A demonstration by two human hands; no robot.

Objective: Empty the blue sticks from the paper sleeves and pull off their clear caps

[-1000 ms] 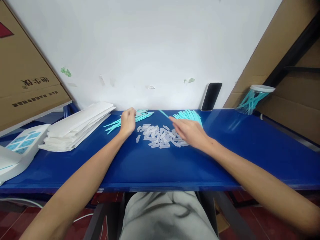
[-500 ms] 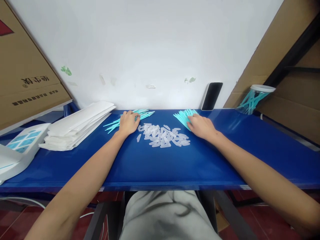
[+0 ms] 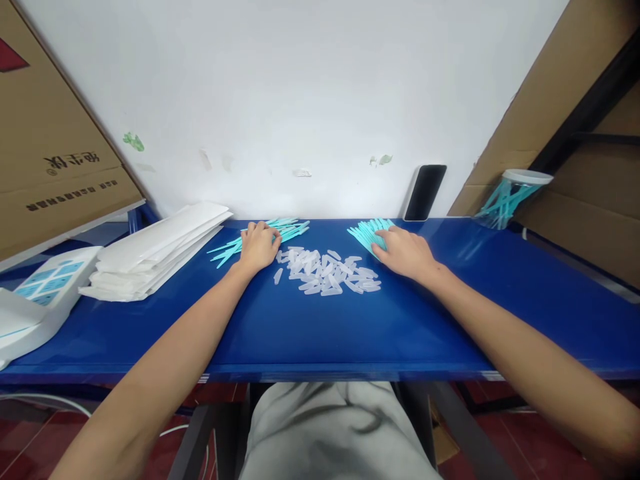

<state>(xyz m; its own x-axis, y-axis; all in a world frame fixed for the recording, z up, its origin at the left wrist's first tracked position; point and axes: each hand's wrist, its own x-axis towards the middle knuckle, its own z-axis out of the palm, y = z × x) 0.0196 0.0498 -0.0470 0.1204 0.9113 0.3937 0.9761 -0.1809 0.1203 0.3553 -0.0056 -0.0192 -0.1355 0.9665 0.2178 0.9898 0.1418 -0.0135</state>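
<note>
My left hand rests over the left pile of thin turquoise pointed sticks, its fingers loosely bent and the thumb apart. The fingertips are partly hidden, and I see nothing gripped. On the other side, my right hand lies against the fanned right bundle of turquoise sticks, with thumb and forefinger spread. Between the hands, a loose heap of small translucent tapered plastic pieces is scattered on the blue table.
White padded envelopes are stacked at left, beside a white device with blue labels. A phone leans on the wall. A clear white-lidded jar of turquoise sticks stands far right. Cardboard rises at left.
My right hand has loosened slightly, with its thumb and forefinger now further apart on the sticks. My left hand has barely moved. The piles look the same.
</note>
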